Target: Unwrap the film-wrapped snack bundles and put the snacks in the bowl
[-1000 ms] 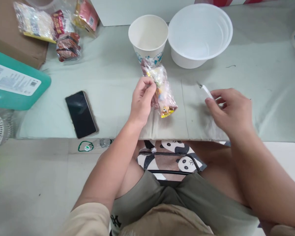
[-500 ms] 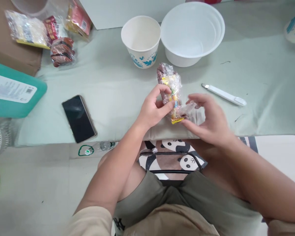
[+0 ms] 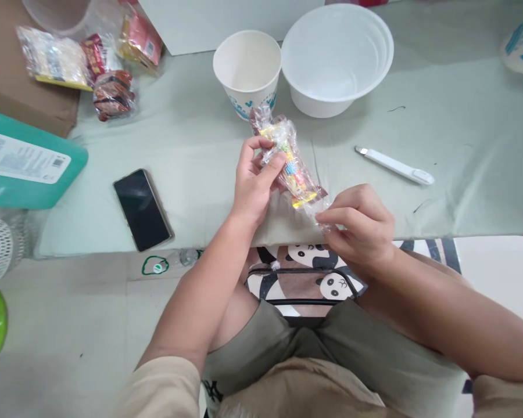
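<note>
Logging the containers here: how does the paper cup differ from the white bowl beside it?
The paper cup is narrower with steeper walls; the white bowl is much wider. The cup bears a blue print low on its side; the bowl is plain. The cup stands just behind the snack packet; the bowl sits off to the right of it. Both stand upright, look empty, and rest on the green cloth.

My left grip (image 3: 255, 177) pinches the packet (image 3: 287, 162) at its middle. My right grip (image 3: 357, 223) nips its clear end, above the desk (image 3: 462, 174).
</note>
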`<state>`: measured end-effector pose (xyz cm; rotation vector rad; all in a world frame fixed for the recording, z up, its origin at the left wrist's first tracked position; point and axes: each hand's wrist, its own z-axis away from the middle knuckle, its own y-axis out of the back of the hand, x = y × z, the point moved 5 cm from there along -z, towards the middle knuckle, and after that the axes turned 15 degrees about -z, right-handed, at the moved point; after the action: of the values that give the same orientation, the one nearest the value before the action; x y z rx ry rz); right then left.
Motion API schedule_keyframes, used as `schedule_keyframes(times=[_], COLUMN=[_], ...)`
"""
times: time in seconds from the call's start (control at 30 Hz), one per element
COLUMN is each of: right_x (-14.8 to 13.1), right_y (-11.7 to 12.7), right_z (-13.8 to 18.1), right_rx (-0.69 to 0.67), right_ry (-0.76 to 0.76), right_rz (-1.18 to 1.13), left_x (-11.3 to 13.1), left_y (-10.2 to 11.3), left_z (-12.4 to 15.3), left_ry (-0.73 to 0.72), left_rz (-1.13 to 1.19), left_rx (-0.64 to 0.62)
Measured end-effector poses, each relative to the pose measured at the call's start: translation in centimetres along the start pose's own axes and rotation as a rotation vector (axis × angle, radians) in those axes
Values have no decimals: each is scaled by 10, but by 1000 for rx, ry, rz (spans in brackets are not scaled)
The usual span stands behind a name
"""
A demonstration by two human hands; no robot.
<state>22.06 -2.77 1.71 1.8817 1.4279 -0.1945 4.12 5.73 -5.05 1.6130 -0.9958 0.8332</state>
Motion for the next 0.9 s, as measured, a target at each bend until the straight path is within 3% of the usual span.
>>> schedule_keyframes(times=[0.17, 0.3, 0.37, 0.5, 0.63, 0.73, 0.9], right_x=[5, 8, 16, 41, 54, 57, 68], right_y=[8, 5, 9, 16, 8, 7, 14], right_z=[-3, -5, -6, -3, -4, -5, 0], right_rx=[54, -116, -89, 64, 24, 56, 313], right_ry=[-46, -10, -71, -324, -419, -550, -891], right_rz=[-150, -305, -342, -131, -113, -217, -477], left_x=[-7, -13, -14, -7, 9, 17, 20], left_y=[4, 3, 1, -9, -18, -19, -18], left_z=[-2, -4, -3, 4, 12, 14, 13], left_ry=[34, 60, 52, -17, -123, -36, 122], left_rz=[16, 8, 2, -31, -21, 99, 198], left_rx=[41, 38, 10, -131, -317, -500, -638])
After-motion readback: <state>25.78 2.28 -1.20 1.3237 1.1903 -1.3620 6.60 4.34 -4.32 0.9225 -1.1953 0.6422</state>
